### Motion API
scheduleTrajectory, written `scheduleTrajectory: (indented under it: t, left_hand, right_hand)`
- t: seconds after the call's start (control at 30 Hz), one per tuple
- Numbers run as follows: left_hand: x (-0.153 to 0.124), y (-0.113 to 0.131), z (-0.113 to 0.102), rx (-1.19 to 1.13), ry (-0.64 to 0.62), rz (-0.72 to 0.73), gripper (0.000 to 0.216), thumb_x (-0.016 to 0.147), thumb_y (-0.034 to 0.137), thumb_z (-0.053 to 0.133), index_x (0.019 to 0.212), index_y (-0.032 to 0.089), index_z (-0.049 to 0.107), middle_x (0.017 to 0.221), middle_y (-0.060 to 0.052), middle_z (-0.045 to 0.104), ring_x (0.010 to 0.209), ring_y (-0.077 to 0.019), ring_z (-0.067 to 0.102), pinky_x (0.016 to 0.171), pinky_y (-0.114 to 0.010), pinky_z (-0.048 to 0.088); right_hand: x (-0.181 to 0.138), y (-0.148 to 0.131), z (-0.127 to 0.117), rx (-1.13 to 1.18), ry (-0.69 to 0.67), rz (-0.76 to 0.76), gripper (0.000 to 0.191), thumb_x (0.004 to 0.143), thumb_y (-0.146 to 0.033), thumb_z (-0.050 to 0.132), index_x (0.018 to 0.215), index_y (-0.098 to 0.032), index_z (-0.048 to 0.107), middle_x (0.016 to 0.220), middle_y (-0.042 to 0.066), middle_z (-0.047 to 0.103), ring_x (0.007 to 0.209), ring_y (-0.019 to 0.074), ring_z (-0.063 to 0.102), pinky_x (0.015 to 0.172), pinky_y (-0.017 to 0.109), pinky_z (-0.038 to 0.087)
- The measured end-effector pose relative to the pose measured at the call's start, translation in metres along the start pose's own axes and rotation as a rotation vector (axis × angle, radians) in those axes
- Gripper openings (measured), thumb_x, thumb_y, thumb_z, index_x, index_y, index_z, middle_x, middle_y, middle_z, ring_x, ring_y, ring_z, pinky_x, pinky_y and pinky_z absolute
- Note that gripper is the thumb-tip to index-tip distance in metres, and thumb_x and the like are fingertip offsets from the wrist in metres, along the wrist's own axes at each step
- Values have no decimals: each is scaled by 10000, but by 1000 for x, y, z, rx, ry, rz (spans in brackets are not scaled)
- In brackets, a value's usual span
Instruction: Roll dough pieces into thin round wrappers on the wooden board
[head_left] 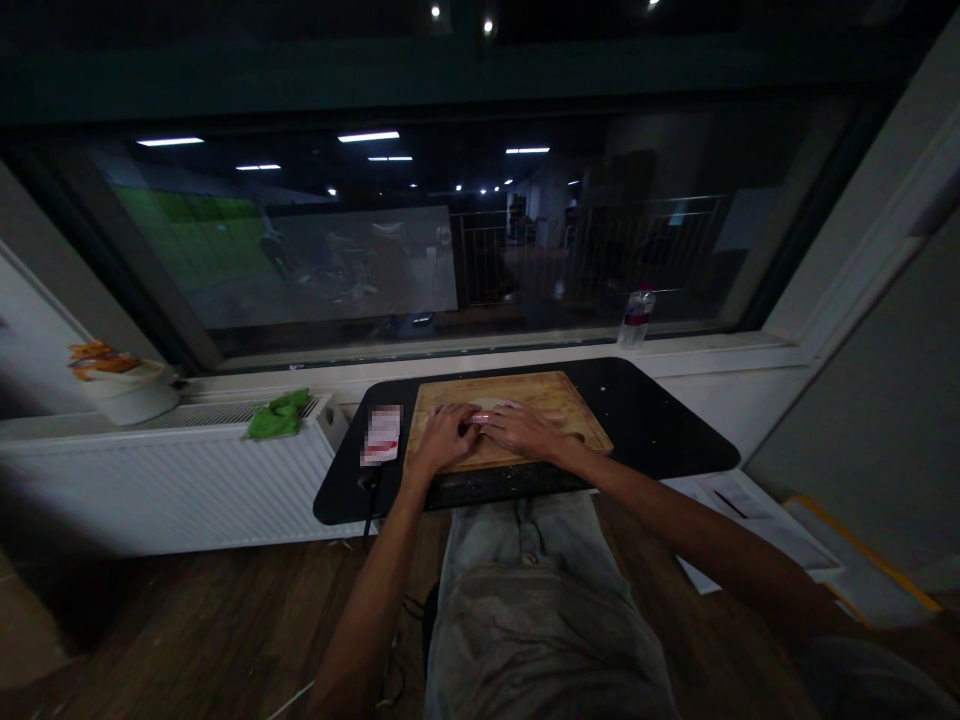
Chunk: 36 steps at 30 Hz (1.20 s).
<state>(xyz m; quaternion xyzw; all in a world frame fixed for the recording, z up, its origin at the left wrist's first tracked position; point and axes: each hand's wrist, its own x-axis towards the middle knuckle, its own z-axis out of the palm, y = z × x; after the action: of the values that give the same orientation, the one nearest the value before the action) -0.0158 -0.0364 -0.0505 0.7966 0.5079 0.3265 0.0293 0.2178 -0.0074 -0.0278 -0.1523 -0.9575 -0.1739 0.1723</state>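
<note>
A wooden cutting board point(525, 389) lies on a small black table. Over its middle, my left hand point(450, 432) and my right hand point(521, 428) rest close together, fingers curved over a slim rod that looks like a rolling pin point(481, 418). Its pinkish middle shows between them, and a wood-coloured end seems to stick out past my right hand. Just behind the fingers a pale flat patch, perhaps dough point(491, 403), shows on the board; my hands cover most of it.
The black table point(660, 440) has rounded corners; a blurred pink-white packet point(382, 435) lies on its left. A bottle point(636, 318) stands on the windowsill. A green cloth point(278, 414) and a white pot point(135, 393) sit by the radiator point(225, 490). Papers point(750, 515) lie at right.
</note>
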Motion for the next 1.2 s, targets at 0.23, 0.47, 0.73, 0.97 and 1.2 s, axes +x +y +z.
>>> scheduleTrajectory:
  t: [0.23,0.47,0.73,0.97,1.2]
  left_hand:
    - [-1,1,-3,-7,-12,28,341,1010,370,663,1304,231,767,1301,-91,796,1244,-289,697,1163,-481,467]
    - [-2,0,-1,-12,-3,38,378,1008,430,692,1324,232,758,1331,-99,782,1279,-298,677,1181,-490,450]
    - [-1,7,-8,-8,-79,63,288,1053,486,645,1200,271,769,1302,-69,776,1262,-279,666,1156,-470,450]
    - [-3,8,-9,-13,-71,57,222,1034,440,691,1126,311,846,1465,-50,726,1349,-284,633,1220,-523,397]
    - [-2,5,-6,-19,-56,52,209,1002,455,751,1110,318,866,1462,-49,734,1350,-288,641,1232,-548,397]
  right_hand:
    - [-1,3,19,88,65,62,381,1074,-136,564,1418,-184,721,1420,153,747,1272,279,694,1147,504,550]
    - [-5,-4,13,55,83,111,426,1063,-126,580,1470,-203,677,1434,132,733,1291,283,686,1141,495,564]
    - [-7,-6,10,46,67,166,297,1069,-191,630,1347,-196,735,1341,132,763,1236,297,689,1136,503,531]
    - [-22,0,3,66,91,220,261,1056,-263,686,1292,-236,795,1287,117,752,1192,298,633,1079,475,468]
    - [-13,-2,-13,139,27,265,260,1113,-345,622,1214,-263,847,1153,109,684,1125,280,564,1043,464,415]
